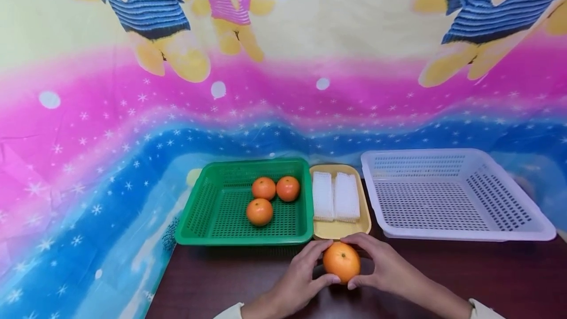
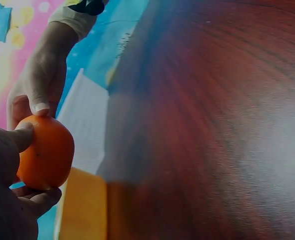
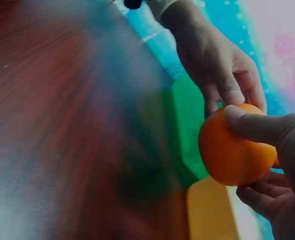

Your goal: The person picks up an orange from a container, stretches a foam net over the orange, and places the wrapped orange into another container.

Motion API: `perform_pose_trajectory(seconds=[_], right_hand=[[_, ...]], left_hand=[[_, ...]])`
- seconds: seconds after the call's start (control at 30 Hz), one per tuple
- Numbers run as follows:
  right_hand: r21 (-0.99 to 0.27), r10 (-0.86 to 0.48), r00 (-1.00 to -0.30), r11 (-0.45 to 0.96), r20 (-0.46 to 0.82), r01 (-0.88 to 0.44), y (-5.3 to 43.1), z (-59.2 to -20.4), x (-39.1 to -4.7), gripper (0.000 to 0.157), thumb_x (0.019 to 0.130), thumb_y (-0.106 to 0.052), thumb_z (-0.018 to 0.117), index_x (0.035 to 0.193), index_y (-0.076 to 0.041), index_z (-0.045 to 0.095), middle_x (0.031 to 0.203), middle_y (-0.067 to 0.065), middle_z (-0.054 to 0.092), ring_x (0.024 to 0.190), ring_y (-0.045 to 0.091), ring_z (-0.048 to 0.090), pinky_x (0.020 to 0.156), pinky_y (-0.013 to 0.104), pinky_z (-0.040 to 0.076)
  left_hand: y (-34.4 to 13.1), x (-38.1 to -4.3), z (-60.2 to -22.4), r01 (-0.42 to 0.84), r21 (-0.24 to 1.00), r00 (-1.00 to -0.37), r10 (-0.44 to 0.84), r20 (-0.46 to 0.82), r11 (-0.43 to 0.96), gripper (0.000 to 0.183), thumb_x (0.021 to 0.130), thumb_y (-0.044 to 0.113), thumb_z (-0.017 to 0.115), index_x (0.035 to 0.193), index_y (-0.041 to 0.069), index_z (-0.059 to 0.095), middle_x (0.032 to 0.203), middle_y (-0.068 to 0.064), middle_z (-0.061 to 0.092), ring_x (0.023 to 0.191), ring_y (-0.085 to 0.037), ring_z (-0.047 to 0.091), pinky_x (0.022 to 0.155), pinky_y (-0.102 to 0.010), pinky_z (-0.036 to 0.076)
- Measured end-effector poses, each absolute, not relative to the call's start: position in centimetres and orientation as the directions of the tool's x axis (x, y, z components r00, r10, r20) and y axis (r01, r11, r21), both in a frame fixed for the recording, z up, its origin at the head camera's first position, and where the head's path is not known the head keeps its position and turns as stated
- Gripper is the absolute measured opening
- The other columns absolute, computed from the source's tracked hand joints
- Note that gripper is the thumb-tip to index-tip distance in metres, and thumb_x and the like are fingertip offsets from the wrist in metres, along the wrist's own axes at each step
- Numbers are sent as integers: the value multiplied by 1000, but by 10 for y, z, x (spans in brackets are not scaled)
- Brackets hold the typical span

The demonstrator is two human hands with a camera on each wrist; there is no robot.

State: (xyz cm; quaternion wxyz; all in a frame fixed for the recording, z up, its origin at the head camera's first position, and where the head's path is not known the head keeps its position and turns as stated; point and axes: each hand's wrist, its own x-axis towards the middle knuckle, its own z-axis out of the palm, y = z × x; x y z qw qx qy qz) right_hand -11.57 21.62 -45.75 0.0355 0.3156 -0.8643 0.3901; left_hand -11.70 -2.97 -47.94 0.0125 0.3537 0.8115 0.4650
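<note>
An orange [image 1: 341,262] is held between both hands, in front of the yellow tray [image 1: 330,231]. My left hand [image 1: 302,273] grips its left side with thumb and fingers, and my right hand [image 1: 384,266] grips its right side the same way. In the left wrist view the orange [image 2: 47,152] has both thumbs on its near face. The right wrist view shows the orange [image 3: 235,147] with fingertips underneath as well. Two white foam net sleeves, a left one [image 1: 323,196] and a right one [image 1: 347,197], lie side by side on the yellow tray.
A green basket [image 1: 195,210] at the left contains three oranges [image 1: 260,211]. To the right stands a white plastic basket [image 1: 443,233] with slotted walls. All of these rest on a dark wooden table [image 1: 212,274], and a printed cloth [image 1: 283,87] hangs behind.
</note>
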Motion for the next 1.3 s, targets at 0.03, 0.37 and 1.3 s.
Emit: perform_pose_trajectory(seconds=[0.03, 0.37, 1.3], right_hand=[[-633, -520, -791, 503, 322, -589, 216, -461, -116, 71, 76, -44, 87, 133, -11, 61, 124, 3, 66, 111, 7, 65, 87, 28, 60], [-669, -519, -830, 546, 202, -504, 215, -487, -118, 73, 76, -52, 85, 129, -7, 62, 124, 8, 69, 107, 15, 70, 85, 37, 61], [-643, -474, -870, 627, 133, -440, 212, -501, -114, 75, 73, -55, 87, 128, -13, 58, 124, -1, 63, 109, 9, 62, 87, 30, 56]], left_hand=[[-30, -117, -483, 555, 765, -753, 589, 294, 326, 62, 95, 32, 69, 149, 9, 47, 140, -6, 56, 123, -9, 59, 95, -24, 56], [-32, -118, -509, 506, 760, -774, 604, 191, 409, 64, 97, 39, 67, 149, 7, 48, 141, -5, 58, 122, -5, 57, 93, -24, 56], [-28, -123, -517, 319, 842, -812, 583, 6, 435, 66, 90, 33, 79, 146, 11, 52, 143, -5, 60, 124, -3, 57, 94, -18, 54]])
